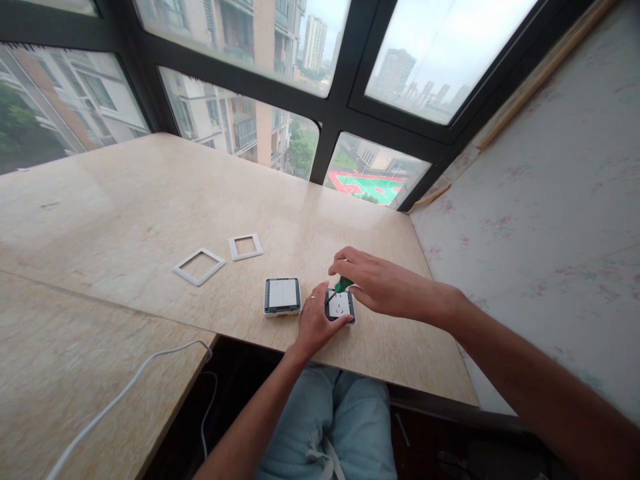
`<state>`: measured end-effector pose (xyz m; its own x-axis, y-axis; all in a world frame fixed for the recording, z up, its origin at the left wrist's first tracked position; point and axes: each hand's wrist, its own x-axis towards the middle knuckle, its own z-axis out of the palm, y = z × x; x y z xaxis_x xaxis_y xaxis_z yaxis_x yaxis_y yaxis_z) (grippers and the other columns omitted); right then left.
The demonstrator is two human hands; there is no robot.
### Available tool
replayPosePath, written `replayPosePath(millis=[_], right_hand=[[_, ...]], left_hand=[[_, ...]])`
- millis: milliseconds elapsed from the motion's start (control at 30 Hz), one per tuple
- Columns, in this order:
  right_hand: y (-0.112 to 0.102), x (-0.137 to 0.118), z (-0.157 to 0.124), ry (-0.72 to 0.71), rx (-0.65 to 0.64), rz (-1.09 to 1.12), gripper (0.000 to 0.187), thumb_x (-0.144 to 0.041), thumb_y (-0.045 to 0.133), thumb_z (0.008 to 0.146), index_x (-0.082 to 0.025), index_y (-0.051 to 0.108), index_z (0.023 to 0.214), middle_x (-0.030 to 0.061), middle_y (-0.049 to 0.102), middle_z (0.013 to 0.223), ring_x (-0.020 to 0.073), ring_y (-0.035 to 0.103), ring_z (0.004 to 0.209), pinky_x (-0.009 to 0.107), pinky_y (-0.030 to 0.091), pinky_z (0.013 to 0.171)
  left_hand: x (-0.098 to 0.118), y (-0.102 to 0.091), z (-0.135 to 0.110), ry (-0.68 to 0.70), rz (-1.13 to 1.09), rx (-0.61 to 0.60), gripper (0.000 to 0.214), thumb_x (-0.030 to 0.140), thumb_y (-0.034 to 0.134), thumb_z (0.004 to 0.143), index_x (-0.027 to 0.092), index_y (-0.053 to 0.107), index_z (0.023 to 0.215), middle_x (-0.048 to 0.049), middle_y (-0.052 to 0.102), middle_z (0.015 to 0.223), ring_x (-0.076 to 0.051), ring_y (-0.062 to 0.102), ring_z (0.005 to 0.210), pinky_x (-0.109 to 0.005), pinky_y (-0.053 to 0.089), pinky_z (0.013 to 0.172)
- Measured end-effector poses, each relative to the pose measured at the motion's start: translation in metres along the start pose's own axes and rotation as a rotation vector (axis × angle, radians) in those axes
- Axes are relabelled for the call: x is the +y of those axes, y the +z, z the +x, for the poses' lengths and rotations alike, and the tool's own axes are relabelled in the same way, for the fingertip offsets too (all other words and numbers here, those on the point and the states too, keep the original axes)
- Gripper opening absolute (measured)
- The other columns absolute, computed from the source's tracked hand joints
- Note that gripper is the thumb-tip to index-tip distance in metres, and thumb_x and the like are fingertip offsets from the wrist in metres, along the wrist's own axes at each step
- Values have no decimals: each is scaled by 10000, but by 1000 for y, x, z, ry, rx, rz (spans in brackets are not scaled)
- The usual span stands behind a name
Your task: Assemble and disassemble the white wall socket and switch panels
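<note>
My left hand [316, 321] grips the left edge of a white wall socket [341, 306] lying near the front edge of the marble counter [150, 193]. My right hand [375, 280] is closed on a green-handled screwdriver [342, 285], its tip pointing down at the socket's left side. A white wall switch [283, 295] lies just left of my left hand. Farther left lie two white cover frames, a larger one [199, 266] and a smaller one [245, 246].
A white cable [125, 390] runs across the lower counter section at the left and drops over its edge. Dark-framed windows [330, 100] stand behind the counter. A papered wall [550, 200] borders the right side. My knees are below the counter edge.
</note>
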<state>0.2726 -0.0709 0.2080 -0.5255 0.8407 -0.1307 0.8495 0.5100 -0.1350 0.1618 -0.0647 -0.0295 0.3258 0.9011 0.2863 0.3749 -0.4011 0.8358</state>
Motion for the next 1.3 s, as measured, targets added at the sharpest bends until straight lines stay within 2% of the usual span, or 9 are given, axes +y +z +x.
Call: replayPosePath(millis=[100, 233, 367, 467, 767, 867, 967, 1133, 1300], right_hand=[[3, -7, 5, 248, 50, -70, 373, -346, 556, 946, -159, 530, 1269, 162, 650, 1146, 268, 671, 947, 358, 517, 739], [6, -10, 13, 544, 19, -343, 487, -526, 356, 1006, -123, 628, 1027, 175, 706, 793, 299, 698, 748, 336, 459, 593], [4, 2, 8, 319, 53, -257, 211, -309, 498, 978, -162, 616, 1074, 138, 701, 962, 255, 681, 871, 326, 487, 701], [4, 9, 2, 100, 62, -59, 313, -176, 575, 900, -196, 564, 1212, 116, 643, 1154, 230, 634, 1029, 319, 494, 829], [7, -4, 10, 488, 34, -365, 487, -532, 336, 1008, -156, 629, 911, 138, 696, 758, 286, 694, 731, 342, 456, 607], [2, 3, 4, 241, 22, -225, 208, -262, 437, 988, -163, 617, 1022, 121, 699, 958, 258, 682, 934, 347, 505, 773], [1, 7, -4, 54, 19, -46, 391, -101, 502, 887, -182, 530, 1269, 128, 611, 1247, 231, 618, 1120, 330, 499, 907], [6, -2, 0, 290, 55, -118, 546, -423, 543, 950, -151, 409, 1404, 183, 651, 1211, 288, 675, 1011, 344, 528, 750], [9, -7, 8, 505, -13, -420, 524, -566, 337, 999, -136, 636, 1015, 158, 714, 779, 302, 710, 734, 326, 458, 581]], left_hand=[[0, 0, 0, -8, 1, -13, 862, 463, 805, 718, 204, 364, 1412, -165, 517, 1419, -355, 500, 1324, -510, 439, 1059], [0, 0, 0, -14, 4, -5, 887, 458, 812, 707, 208, 356, 1426, -162, 517, 1421, -354, 520, 1304, -509, 449, 1050], [1, -1, 0, -18, -7, -7, 890, 462, 816, 704, 221, 356, 1428, -153, 509, 1426, -353, 518, 1303, -505, 445, 1051], [2, -1, 0, -8, -19, -8, 884, 476, 806, 717, 228, 349, 1432, -150, 506, 1427, -351, 516, 1302, -502, 449, 1043], [2, -3, 0, -16, -8, -19, 868, 447, 808, 719, 208, 359, 1423, -160, 503, 1433, -341, 498, 1322, -499, 430, 1070], [2, -3, 0, -13, -7, -16, 863, 454, 804, 722, 213, 362, 1422, -156, 508, 1427, -339, 504, 1317, -493, 434, 1064], [2, -2, 0, -10, -10, -10, 861, 462, 797, 730, 223, 355, 1429, -153, 497, 1440, -342, 497, 1325, -494, 434, 1064], [1, -1, -1, -27, -12, -22, 852, 452, 810, 720, 203, 376, 1409, -166, 499, 1441, -352, 482, 1340, -512, 421, 1080], [2, -2, 0, -27, -13, -21, 866, 433, 815, 717, 203, 363, 1420, -163, 495, 1446, -346, 489, 1336, -505, 426, 1080]])
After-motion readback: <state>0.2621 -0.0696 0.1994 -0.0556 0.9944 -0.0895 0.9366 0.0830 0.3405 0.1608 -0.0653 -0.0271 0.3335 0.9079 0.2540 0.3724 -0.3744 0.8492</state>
